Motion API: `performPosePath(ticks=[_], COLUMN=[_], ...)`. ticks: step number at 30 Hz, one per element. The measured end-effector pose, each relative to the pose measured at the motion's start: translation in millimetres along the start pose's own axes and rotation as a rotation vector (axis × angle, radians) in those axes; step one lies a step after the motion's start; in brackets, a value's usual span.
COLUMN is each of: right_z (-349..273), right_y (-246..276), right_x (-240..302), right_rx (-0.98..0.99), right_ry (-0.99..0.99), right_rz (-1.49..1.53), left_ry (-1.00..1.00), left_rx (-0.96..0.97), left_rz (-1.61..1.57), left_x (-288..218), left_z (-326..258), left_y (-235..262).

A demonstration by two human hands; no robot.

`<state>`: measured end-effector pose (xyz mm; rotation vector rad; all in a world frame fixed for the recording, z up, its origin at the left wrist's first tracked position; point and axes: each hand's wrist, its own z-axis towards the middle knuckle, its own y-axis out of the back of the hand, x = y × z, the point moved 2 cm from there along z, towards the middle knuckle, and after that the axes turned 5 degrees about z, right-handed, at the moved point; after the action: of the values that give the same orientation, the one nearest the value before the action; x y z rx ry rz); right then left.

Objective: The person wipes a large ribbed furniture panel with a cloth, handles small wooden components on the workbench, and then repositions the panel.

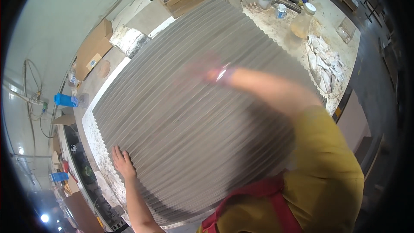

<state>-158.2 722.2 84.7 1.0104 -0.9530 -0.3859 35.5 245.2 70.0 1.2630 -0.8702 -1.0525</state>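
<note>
A large grey-brown panel with parallel ridges and zigzag side edges (172,121) covers most of the worktable. At its left edge my left hand (123,162) lies flat with the fingers stretched out over the ridges. My right arm reaches across the panel from the right. Over the panel's upper middle, my right hand (202,70) is smeared by motion, so its fingers and anything in them cannot be made out. A shiny band shows at the right wrist.
At the back stands a cardboard box of tools (189,2). A capped bottle of yellowish liquid (303,20), a small white-capped jar (281,11) and a crumpled white cloth (323,62) lie along the right side. On the left are a wrapped block (128,41) and a blue bottle (64,99).
</note>
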Motion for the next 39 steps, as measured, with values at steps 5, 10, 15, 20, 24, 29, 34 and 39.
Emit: performPosePath(ticks=[5,10,15,20,24,29,34,39], right_z=[-76.1,-69.5,-78.1,30.5,61.4,54.8,-22.8,-47.4], right_y=[146.2,117.9,168.3,-9.5,-93.5,-36.6,96.9,152.8], right_x=[-190.9,-173.1,-167.8,-10.8,155.1,62.6,-183.0,-207.0], right_rx=[-0.315,-0.415,0.005,-0.05,0.243,0.199,-0.465,-0.468], right_ry=[-0.686,-0.146,-0.773,0.064,0.175,-0.18,-0.247,-0.62], right_rz=[-0.358,-0.589,-0.488,-0.332,0.152,0.334,-0.341,-0.32], left_ry=[-0.052,-0.032,-0.077,-0.018,0.074,0.097,0.088,0.103], left_rx=[-0.002,0.002,0.049,-0.19,-0.035,-0.049,-0.048,-0.064], left_rz=[0.004,0.011,0.073,0.045,0.0,0.015,0.027,0.053], left_x=[-8.2,1.6,3.9,-1.8,-33.4,-22.2,-26.5,-28.2], left_z=[5.4,-2.6,18.6,45.6,57.9,49.2,54.1,56.4], left_y=[-2.0,1.6,2.5,-0.5,-22.5,-19.2,-17.4,-15.8])
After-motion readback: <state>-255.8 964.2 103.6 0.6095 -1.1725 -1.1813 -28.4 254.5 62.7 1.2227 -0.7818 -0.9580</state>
